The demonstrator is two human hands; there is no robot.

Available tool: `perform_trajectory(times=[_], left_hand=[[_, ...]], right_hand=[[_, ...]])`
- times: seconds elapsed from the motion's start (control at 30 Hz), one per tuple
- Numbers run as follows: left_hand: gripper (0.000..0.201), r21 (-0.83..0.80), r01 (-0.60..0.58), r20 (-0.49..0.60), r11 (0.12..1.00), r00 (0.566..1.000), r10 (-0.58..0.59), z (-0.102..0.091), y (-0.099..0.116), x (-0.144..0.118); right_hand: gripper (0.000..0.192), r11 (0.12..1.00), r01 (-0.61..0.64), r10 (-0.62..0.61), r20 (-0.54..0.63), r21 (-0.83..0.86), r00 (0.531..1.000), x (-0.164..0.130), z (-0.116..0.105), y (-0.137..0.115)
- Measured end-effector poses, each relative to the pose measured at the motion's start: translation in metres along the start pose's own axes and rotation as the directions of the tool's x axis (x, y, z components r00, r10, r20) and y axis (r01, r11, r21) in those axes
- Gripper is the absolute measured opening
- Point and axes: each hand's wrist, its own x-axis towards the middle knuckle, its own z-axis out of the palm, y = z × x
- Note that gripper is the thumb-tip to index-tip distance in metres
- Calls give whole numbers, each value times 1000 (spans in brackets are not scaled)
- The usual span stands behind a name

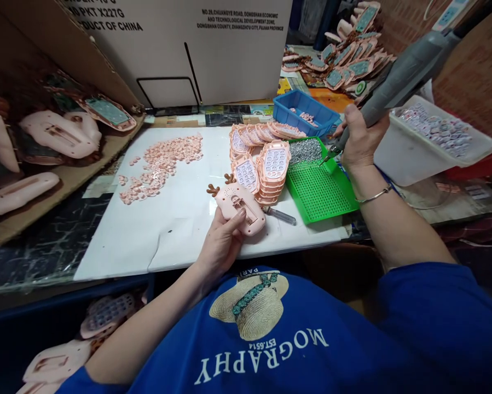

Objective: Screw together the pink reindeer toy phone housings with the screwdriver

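Observation:
My left hand (223, 241) grips a pink toy phone casing (233, 202) with brown antlers, its back and battery slot facing up and my thumb over the slot. My right hand (363, 134) is wrapped round a grey electric screwdriver (405, 76). Its bit points down and left, over the green perforated tray (323, 191). Small silver screws (305, 150) lie heaped at the tray's far end. Just beyond the casing stands a stack of pink front shells (274, 164) with white keypads. Beside the casing a hand screwdriver (281, 215) rests on the white board.
Small pink parts (163, 164) are spread on the white board (118, 241). A blue bin (295, 106) and a white tub (410, 148) of keypad pieces stand behind and right of the tray. Cardboard boxes (213, 54) border the back; more casings (61, 137) lie at left.

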Motion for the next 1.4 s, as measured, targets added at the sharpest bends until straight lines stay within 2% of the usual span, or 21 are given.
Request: perform_trajectory(times=[0.1, 0.17, 0.23, 0.27, 0.33, 0.43, 0.53, 0.63, 0.73, 0.83, 0.9, 0.97, 1.1, 1.3, 1.4], left_hand=[[51, -16, 4, -14, 1000, 1000, -4, 1, -1, 0], [52, -32, 0, -18, 999, 1000, -1, 2, -2, 0], [52, -44, -8, -10, 999, 1000, 8, 2, -4, 1], [52, -48, -13, -6, 999, 1000, 13, 2, -4, 1], [53, -57, -20, -4, 998, 1000, 20, 1, -6, 1], [56, -71, -24, 3, 997, 1000, 24, 0, -7, 1], [56, -75, -24, 36, 997, 999, 27, 1, -8, 0], [54, -86, -26, 48, 996, 998, 30, 1, -7, -1], [55, -86, -18, 41, 996, 999, 21, 3, -6, -2], [55, -83, 0, 41, 997, 999, 3, 3, -5, -3], [54, -89, 2, 37, 996, 999, 1, 3, -5, -2], [52, -91, -6, 29, 996, 1000, 8, 3, -5, -2], [52, -85, -14, 21, 996, 1000, 16, 3, -7, 0], [54, -85, -4, 32, 996, 999, 6, 3, -6, -1], [52, -83, -8, 29, 997, 1000, 10, 4, -5, -1]], right_hand=[[28, 997, 15, -14, -15, 71, 1000, -7, 12, -30], [22, 988, 7, -10, 20, 154, 1000, -23, 24, -59], [18, 954, -11, -23, 111, 298, 994, -48, 37, -89], [20, 940, -76, 2, 216, 333, 976, -63, 43, -104], [27, 888, -162, 21, 315, 430, 949, -92, 54, -128], [29, 847, -281, 44, 468, 451, 882, -129, 66, -146], [31, 882, -302, 56, 555, 363, 830, -149, 72, -143], [43, 947, -249, 92, 574, 201, 813, -155, 73, -133], [53, 974, -214, 128, 591, 77, 796, -156, 70, -129], [40, 954, -243, 87, 615, 174, 784, -156, 70, -133], [29, 898, -294, 35, 612, 328, 790, -157, 72, -137], [27, 856, -327, 17, 611, 400, 792, -157, 73, -139], [31, 886, -318, 43, 623, 337, 781, -158, 72, -138], [31, 938, -209, -19, 642, 277, 766, -156, 68, -129], [32, 944, -206, -12, 649, 259, 761, -158, 68, -126]])
